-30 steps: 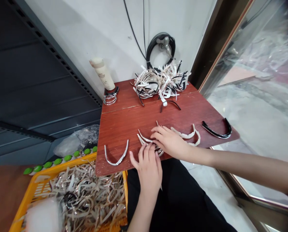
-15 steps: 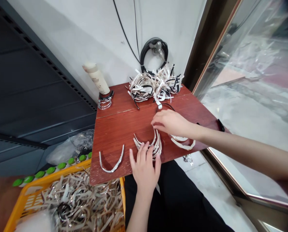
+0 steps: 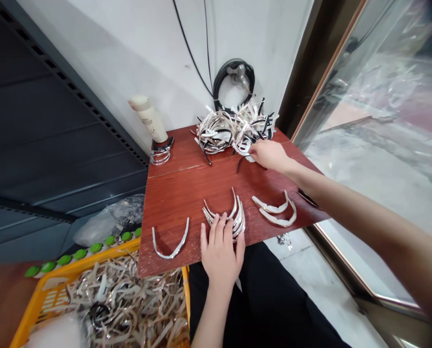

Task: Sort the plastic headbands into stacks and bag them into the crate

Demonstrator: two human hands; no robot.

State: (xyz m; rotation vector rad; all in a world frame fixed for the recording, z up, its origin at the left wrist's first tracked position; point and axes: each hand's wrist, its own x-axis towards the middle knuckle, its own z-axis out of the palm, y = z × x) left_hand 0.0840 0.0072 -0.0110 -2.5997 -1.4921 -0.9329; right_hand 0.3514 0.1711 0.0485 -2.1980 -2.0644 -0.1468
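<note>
My left hand [image 3: 222,256] lies with fingers stretched out over the near end of a nested stack of thin U-shaped strips [image 3: 240,217], silvery and pale. At the back of the table, my right hand [image 3: 270,153] has its fingers pinched on a white curved strip [image 3: 244,146] at the front of a tangled pile of white, silver and black strips [image 3: 216,135]. A dark thin strip [image 3: 239,164] shows below those fingertips. A single silver U-shaped strip [image 3: 172,253] lies on the left, and two white curved strips [image 3: 279,221] lie on the right.
The red-brown table [image 3: 175,188] meets a white wall with a coiled black cable [image 3: 217,87]. A cream bottle [image 3: 152,123] stands above a few silver and black rings [image 3: 160,155]. A yellow crate [image 3: 37,302] full of strips sits below left; a glass panel [image 3: 364,145] is on the right.
My right hand has moved from above the middle stack back to the tangled pile. The two white strips on the right are now uncovered. My left hand stays on the stack.
</note>
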